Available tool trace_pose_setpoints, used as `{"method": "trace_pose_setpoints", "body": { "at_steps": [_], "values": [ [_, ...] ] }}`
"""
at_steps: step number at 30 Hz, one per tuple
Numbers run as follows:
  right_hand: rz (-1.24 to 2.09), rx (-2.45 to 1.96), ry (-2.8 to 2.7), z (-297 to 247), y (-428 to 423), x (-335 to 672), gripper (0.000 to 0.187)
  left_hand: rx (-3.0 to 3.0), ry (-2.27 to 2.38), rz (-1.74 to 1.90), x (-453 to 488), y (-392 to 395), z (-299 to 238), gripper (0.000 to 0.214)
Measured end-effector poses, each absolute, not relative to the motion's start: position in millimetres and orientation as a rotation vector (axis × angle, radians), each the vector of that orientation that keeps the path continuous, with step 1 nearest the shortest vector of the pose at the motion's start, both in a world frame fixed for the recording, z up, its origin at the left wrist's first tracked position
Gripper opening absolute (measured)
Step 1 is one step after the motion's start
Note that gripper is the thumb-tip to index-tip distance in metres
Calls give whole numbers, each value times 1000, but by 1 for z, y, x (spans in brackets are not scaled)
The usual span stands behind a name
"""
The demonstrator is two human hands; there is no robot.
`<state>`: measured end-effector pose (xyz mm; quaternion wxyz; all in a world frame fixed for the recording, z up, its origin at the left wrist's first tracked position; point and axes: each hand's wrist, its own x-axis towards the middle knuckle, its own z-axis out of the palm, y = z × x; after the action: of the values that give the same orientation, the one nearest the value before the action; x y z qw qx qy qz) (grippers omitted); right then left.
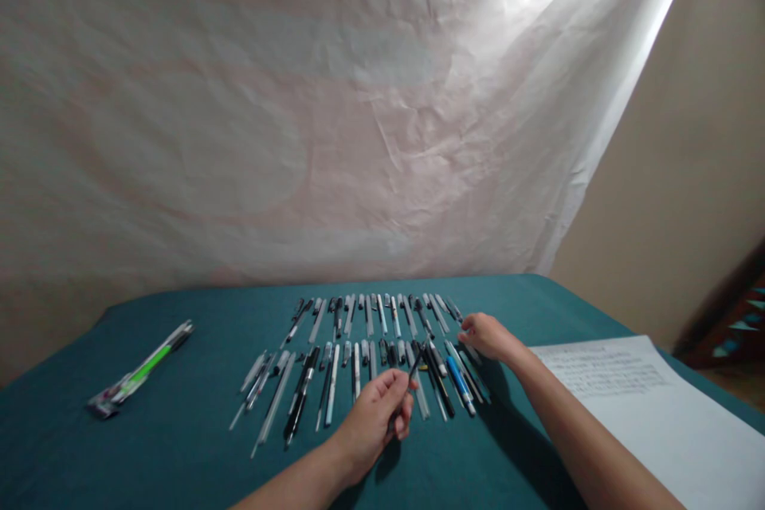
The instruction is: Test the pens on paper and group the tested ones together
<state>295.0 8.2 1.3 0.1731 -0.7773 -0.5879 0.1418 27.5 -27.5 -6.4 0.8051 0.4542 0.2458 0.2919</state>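
My left hand (379, 418) is closed around a slim dark pen (417, 362), whose tip points up and away over the front row. The fingers hide its lower part. My right hand (487, 336) is at the right end of the back row, its fingers curled by a clear pen (455, 309). Whatever is between those fingertips is too small to make out. Two rows of pens, caps and clear barrels lie on the green cloth. In the front row are a blue pen (460, 385), a black pen (302, 397) and a white pen (333, 385).
A plastic packet (143, 370) with a bright green pen or refill in it lies at the left. On the right is a sheet of paper (657, 406) with handwriting. The green cloth (197, 462) covers the table, and a pale sheet (358, 135) hangs behind it.
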Motion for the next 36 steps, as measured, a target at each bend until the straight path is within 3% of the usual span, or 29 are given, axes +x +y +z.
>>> {"method": "trace_pose_setpoints", "body": {
  "at_steps": [3, 8, 11, 21, 36],
  "values": [
    [450, -2105, -1722, 21, 1, 283, 26, 972, 525, 627, 27, -29, -6, 28],
    [1242, -1418, -1688, 57, -20, 246, 41, 972, 522, 635, 27, -29, -7, 27],
    [1395, -1233, -1564, 67, -29, 228, 39, 970, 518, 639, 28, -28, -8, 27],
    [1286, -1199, -1436, 74, -29, 235, 38, 980, 528, 620, 28, -29, -5, 30],
    [816, -1315, -1380, 76, -20, 252, 34, 987, 562, 615, 27, -28, -4, 29]
  ]
}}
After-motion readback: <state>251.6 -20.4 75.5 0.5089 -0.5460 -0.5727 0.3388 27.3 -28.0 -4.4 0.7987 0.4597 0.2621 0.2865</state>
